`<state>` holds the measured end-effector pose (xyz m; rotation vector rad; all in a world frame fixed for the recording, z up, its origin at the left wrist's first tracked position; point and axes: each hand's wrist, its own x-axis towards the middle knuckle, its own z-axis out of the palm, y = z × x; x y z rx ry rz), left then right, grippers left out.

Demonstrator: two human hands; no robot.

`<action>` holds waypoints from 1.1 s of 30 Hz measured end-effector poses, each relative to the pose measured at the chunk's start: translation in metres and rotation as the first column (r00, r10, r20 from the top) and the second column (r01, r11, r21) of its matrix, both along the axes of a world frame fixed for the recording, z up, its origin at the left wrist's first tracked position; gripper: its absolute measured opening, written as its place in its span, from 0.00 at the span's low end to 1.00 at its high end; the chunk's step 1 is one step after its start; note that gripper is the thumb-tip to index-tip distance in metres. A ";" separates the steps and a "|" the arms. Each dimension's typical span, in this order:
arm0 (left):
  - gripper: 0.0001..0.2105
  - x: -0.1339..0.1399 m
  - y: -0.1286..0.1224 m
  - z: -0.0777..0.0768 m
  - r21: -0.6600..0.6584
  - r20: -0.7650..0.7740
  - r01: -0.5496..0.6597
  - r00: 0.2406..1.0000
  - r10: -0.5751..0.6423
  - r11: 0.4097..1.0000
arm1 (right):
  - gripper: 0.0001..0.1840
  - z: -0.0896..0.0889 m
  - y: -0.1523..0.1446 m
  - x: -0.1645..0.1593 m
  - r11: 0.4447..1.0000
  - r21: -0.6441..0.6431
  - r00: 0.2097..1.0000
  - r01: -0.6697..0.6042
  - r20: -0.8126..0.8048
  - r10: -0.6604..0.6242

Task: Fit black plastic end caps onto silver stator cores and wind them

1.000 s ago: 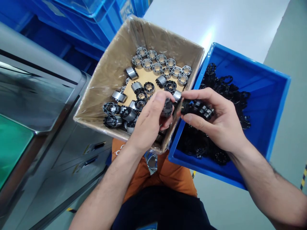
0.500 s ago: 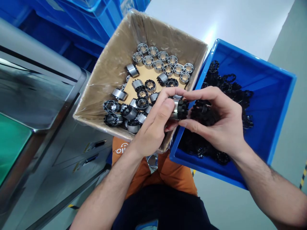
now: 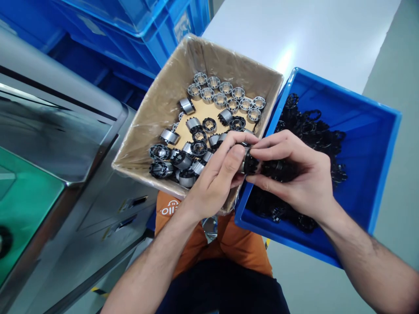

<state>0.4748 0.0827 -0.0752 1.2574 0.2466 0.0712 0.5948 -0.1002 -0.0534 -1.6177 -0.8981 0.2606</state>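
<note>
Over the gap between the two containers, my left hand [image 3: 214, 181] is wrapped round a silver metal ring whose black toothed plastic end [image 3: 251, 163] sticks out to the right. The thumb and fingers cover most of its metal. My right hand [image 3: 303, 174] closes its thumb and fingertips on that black end from the right. Its palm faces the blue bin [image 3: 369, 152], where many loose black toothed rings [image 3: 322, 131] are piled. Beneath my left hand is a cardboard box [image 3: 157, 109] lined with clear plastic, holding metal rings [image 3: 220, 100], several with black toothed ends.
Stacked blue crates [image 3: 131, 48] stand behind the box. A white tabletop [image 3: 262, 30] lies at the back. To the left is a grey metal machine [image 3: 62, 83] with a green surface [image 3: 36, 192]. Legs in orange trousers [image 3: 190, 244] are below the box.
The view has shifted, so the containers and both hands sit slightly lower. My hands are still together on the ring, and less of its metal shows between them.
</note>
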 end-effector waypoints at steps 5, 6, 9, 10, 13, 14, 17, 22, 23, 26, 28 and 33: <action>0.21 0.001 0.005 -0.006 0.044 0.073 0.021 0.997 -0.024 0.999 | 0.21 0.002 -0.002 0.003 0.999 -0.047 1.000 0.024 -0.004 -0.024; 0.18 0.002 0.008 -0.005 0.066 0.096 -0.014 0.995 0.008 0.998 | 0.22 0.004 -0.004 0.006 0.998 -0.064 0.999 0.014 -0.036 -0.016; 0.11 0.005 0.027 0.002 0.350 0.105 -0.190 0.981 0.164 0.917 | 0.22 0.007 -0.009 0.018 0.993 -0.084 0.984 0.085 -0.149 -0.097; 0.11 0.005 0.036 0.006 0.511 0.061 -0.209 0.976 0.207 0.834 | 0.21 0.008 -0.011 0.022 0.988 -0.082 0.974 0.131 -0.177 -0.144; 0.17 0.005 0.069 0.016 0.877 -0.143 -0.003 0.953 0.267 0.480 | 0.20 0.006 -0.013 0.029 0.982 -0.052 0.947 0.184 -0.258 -0.191; 0.22 0.008 0.079 0.018 0.919 -0.179 0.062 0.945 0.273 0.390 | 0.20 0.004 -0.013 0.031 0.984 -0.026 0.939 0.176 -0.296 -0.176; 0.28 0.035 0.105 0.018 0.959 -0.154 0.074 0.946 0.284 0.273 | 0.22 -0.004 -0.011 0.034 0.986 0.062 0.898 0.153 -0.425 -0.112; 0.13 0.134 0.131 0.005 0.965 -0.179 0.098 0.923 0.341 0.242 | 0.22 -0.006 -0.013 0.041 0.986 0.074 0.791 0.146 -0.607 -0.072; 0.11 0.153 0.136 0.002 0.961 -0.238 0.170 0.908 0.344 0.218 | 0.22 -0.005 -0.013 0.043 0.987 0.066 0.763 0.149 -0.642 -0.072; 0.09 0.192 0.149 -0.004 0.940 -0.342 0.320 0.880 0.330 0.120 | 0.27 -0.003 -0.014 0.049 0.987 0.054 0.685 0.153 -0.726 -0.067; 0.10 0.204 0.154 -0.006 0.917 -0.381 0.399 0.869 0.317 0.009 | 0.30 -0.003 -0.013 0.051 0.985 0.081 0.647 0.154 -0.762 -0.039; 0.04 0.199 0.153 -0.003 0.895 -0.408 0.444 0.854 0.323 -0.043 | 0.31 0.001 -0.010 0.051 0.985 0.114 0.603 0.128 -0.798 0.014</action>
